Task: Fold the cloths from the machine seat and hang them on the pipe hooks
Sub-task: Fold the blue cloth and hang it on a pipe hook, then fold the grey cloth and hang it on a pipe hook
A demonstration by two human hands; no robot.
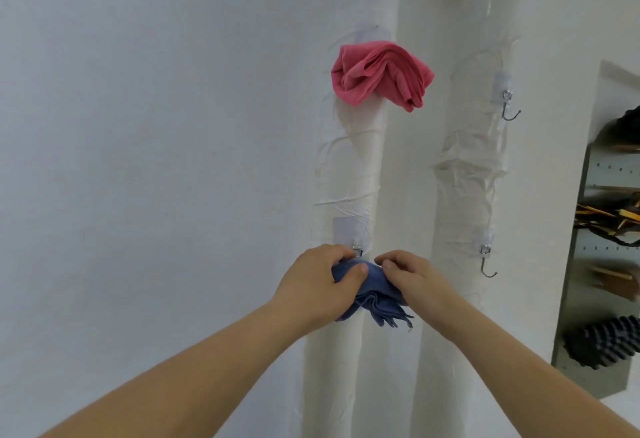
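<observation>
The left hand (pixel 320 281) pinched the soft folded blue cloth (pixel 367 294) against the white wrapped pipe (pixel 346 178), just under a small metal hook (pixel 357 251). The right hand (pixel 412 281) pinched its other side. The cloth looked light and floppy, so holding the thick fold seemed best. A crumpled pink cloth (pixel 381 74) hung above.

Two cloths: one pink cloth (pixel 381 72), one blue cloth (pixel 372 294) between my two hands, left (pixel 317 281) and right (pixel 414 285); two wrapped pipes; two bare hooks; one black brush (pixel 604 342)
</observation>
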